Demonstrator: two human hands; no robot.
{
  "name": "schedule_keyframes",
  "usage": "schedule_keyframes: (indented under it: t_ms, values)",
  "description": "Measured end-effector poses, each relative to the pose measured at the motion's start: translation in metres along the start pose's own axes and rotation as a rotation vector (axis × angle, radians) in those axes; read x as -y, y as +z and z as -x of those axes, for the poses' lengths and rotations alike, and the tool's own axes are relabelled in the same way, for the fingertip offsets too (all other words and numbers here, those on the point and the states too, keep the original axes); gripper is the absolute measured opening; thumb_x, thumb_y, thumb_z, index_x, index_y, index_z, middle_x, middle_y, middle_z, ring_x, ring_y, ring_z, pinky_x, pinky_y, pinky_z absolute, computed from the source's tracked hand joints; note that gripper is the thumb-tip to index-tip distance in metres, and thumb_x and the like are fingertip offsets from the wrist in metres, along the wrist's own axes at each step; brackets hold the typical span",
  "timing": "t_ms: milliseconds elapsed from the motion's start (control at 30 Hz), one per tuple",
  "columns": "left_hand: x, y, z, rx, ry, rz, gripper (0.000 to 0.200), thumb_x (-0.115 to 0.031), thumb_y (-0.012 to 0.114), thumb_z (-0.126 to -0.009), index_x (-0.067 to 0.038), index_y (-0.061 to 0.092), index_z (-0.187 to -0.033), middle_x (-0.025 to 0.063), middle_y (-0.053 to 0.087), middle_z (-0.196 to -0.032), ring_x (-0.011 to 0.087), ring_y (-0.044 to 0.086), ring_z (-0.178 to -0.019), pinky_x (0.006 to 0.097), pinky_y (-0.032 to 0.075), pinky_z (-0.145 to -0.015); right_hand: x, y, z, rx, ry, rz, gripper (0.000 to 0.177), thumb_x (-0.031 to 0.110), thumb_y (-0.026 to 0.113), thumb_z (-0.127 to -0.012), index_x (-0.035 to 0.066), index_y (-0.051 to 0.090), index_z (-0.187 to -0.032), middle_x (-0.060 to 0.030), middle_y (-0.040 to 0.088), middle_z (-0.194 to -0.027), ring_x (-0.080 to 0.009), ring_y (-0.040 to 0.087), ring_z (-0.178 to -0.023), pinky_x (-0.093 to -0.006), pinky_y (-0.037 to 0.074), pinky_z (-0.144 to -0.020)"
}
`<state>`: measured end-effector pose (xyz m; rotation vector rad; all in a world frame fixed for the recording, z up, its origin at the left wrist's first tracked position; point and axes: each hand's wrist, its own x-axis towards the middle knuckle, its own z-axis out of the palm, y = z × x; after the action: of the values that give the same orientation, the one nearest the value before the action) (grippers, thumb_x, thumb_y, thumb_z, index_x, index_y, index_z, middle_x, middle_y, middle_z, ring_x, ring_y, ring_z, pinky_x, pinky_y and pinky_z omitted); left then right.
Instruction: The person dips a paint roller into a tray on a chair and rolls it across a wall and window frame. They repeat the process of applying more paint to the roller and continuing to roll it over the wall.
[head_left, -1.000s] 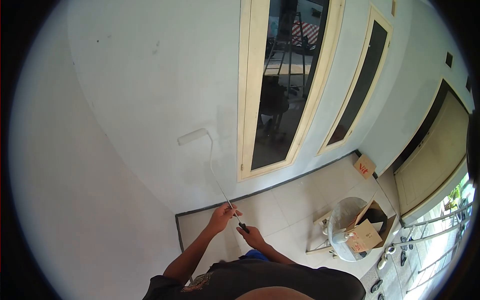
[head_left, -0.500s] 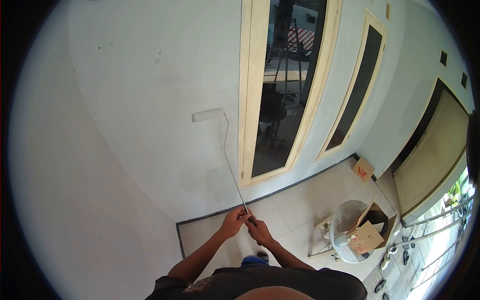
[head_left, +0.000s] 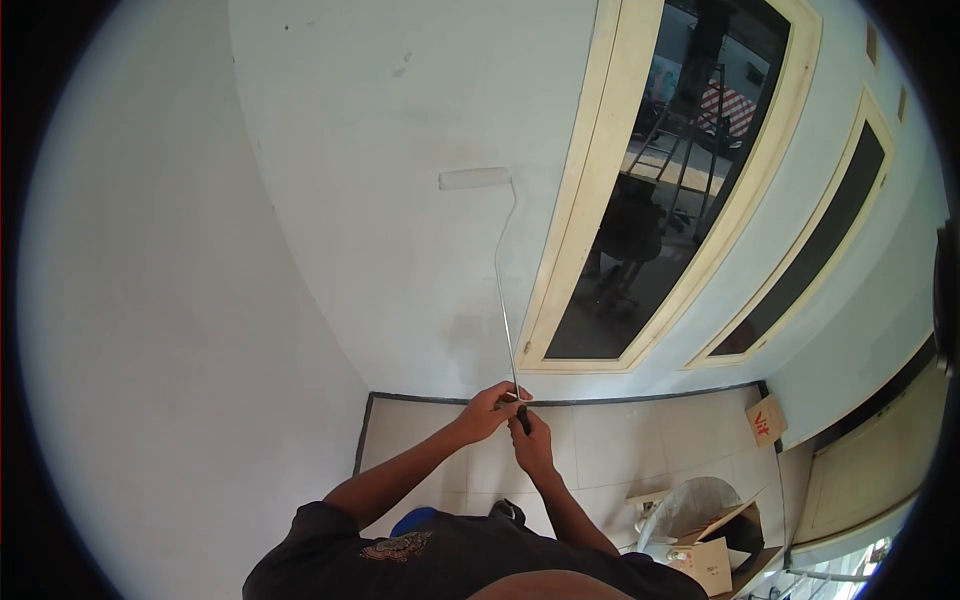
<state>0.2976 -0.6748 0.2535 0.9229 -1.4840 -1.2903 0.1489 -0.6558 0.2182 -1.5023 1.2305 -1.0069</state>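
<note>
A long-framed paint roller (head_left: 475, 179) with a white sleeve rests against the pale wall (head_left: 380, 230), left of the tall window. Its thin metal rod runs down to a dark handle held in both hands. My left hand (head_left: 487, 412) is closed around the lower rod near the top of the handle. Just below and to the right, my right hand (head_left: 531, 440) grips the dark handle. Damp-looking darker patches show on the wall beneath the roller.
A cream-framed window (head_left: 640, 250) stands right of the roller, with a second narrow window (head_left: 810, 240) beyond it. On the tiled floor are a cardboard piece (head_left: 766, 421) marked "Vit" and, at lower right, a round table (head_left: 690, 505) carrying an open carton (head_left: 708, 566).
The roller sits higher on the wall, with both hands still on it. My view has turned left, so the windows and table appear farther right.
</note>
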Motion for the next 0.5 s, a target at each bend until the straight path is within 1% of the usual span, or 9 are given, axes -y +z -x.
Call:
schedule_keyframes:
  t_ms: [67, 100, 200, 267, 300, 400, 433, 467, 500]
  values:
    - [0.008, 0.002, -0.002, -0.044, -0.09, -0.005, 0.016, -0.008, 0.053, -0.096, -0.002, 0.055, -0.111, 0.006, 0.063, -0.104, 0.0138, 0.06, -0.096, 0.0302, 0.047, -0.087, -0.006, 0.0, -0.008, -0.02, -0.052, 0.023, 0.024, 0.022, 0.055, -0.096, 0.002, 0.057, -0.083, 0.0014, 0.051, -0.062, -0.0064, 0.047, -0.055, -0.0251, 0.038, -0.049]
    - [0.001, 0.003, 0.0, -0.054, -0.096, -0.041, 0.016, -0.008, 0.053, -0.096, -0.002, 0.055, -0.11, 0.0062, 0.063, -0.103, 0.0132, 0.06, -0.095, 0.0298, 0.048, -0.085, 0.001, -0.001, -0.007, -0.006, 0.029, -0.016, 0.026, 0.022, 0.057, -0.093, -0.003, 0.06, -0.09, -0.0135, 0.056, -0.064, -0.0179, 0.051, -0.059, -0.0348, 0.042, -0.058]
    - [0.0, -0.003, 0.008, -0.01, -0.103, -0.098, 0.016, -0.012, 0.056, -0.095, -0.003, 0.056, -0.109, 0.005, 0.063, -0.098, 0.0124, 0.06, -0.091, 0.0308, 0.049, -0.08, -0.005, 0.001, 0.002, 0.032, 0.062, -0.049, 0.025, 0.021, 0.056, -0.094, -0.004, 0.061, -0.091, -0.0073, 0.055, -0.064, -0.0136, 0.05, -0.059, -0.0328, 0.042, -0.056]
    - [0.006, -0.004, 0.016, 0.033, -0.135, -0.135, 0.017, -0.014, 0.057, -0.095, -0.004, 0.057, -0.108, 0.0047, 0.064, -0.096, 0.0125, 0.06, -0.09, 0.0309, 0.049, -0.08, -0.019, 0.005, 0.013, 0.049, 0.073, -0.06, 0.024, 0.022, 0.054, -0.097, 0.003, 0.057, -0.083, 0.0034, 0.05, -0.062, -0.0052, 0.045, -0.053, -0.0247, 0.037, -0.047]
    - [0.011, -0.005, 0.02, 0.092, -0.145, -0.19, 0.018, -0.016, 0.058, -0.094, -0.004, 0.057, -0.108, 0.0045, 0.064, -0.095, 0.0126, 0.06, -0.089, 0.031, 0.048, -0.079, -0.029, 0.006, 0.019, 0.055, 0.092, -0.066, 0.025, 0.023, 0.054, -0.097, 0.003, 0.058, -0.083, 0.0037, 0.05, -0.062, -0.0051, 0.045, -0.053, -0.0248, 0.036, -0.047]
    - [0.039, -0.007, 0.034, 0.147, -0.157, -0.144, 0.018, -0.017, 0.059, -0.094, -0.004, 0.058, -0.106, 0.0043, 0.064, -0.093, 0.0126, 0.061, -0.088, 0.0313, 0.048, -0.078, -0.047, 0.012, 0.037, 0.059, 0.159, 0.014, 0.026, 0.024, 0.054, -0.098, 0.004, 0.057, -0.082, 0.0038, 0.049, -0.061, -0.0048, 0.044, -0.052, -0.0248, 0.036, -0.047]
    - [0.045, -0.008, 0.038, 0.129, -0.137, -0.144, 0.015, -0.018, 0.057, -0.095, -0.003, 0.06, -0.1, 0.0048, 0.066, -0.091, 0.0127, 0.061, -0.086, 0.0313, 0.048, -0.078, -0.04, 0.014, 0.044, 0.061, 0.254, 0.054, 0.028, 0.024, 0.057, -0.095, -0.003, 0.06, -0.088, -0.0059, 0.053, -0.064, -0.0119, 0.047, -0.06, -0.0318, 0.04, -0.056]
    - [0.052, -0.009, 0.046, 0.156, -0.17, -0.122, 0.015, -0.018, 0.057, -0.095, -0.003, 0.06, -0.1, 0.0048, 0.066, -0.091, 0.0127, 0.061, -0.086, 0.0313, 0.048, -0.078, -0.044, 0.021, 0.049, 0.052, 0.281, 0.136, 0.029, 0.025, 0.056, -0.095, -0.004, 0.06, -0.089, -0.0114, 0.057, -0.065, -0.017, 0.051, -0.06, -0.0351, 0.042, -0.058]
    - [0.055, -0.013, 0.051, 0.085, -0.197, -0.068, 0.016, -0.018, 0.055, -0.097, -0.002, 0.06, -0.097, 0.0054, 0.067, -0.09, 0.0128, 0.061, -0.085, 0.0309, 0.048, -0.078, -0.038, 0.033, 0.053, 0.041, 0.277, 0.155, 0.029, 0.025, 0.055, -0.095, -0.004, 0.059, -0.091, -0.0144, 0.058, -0.067, -0.0205, 0.054, -0.06, -0.0368, 0.043, -0.059]
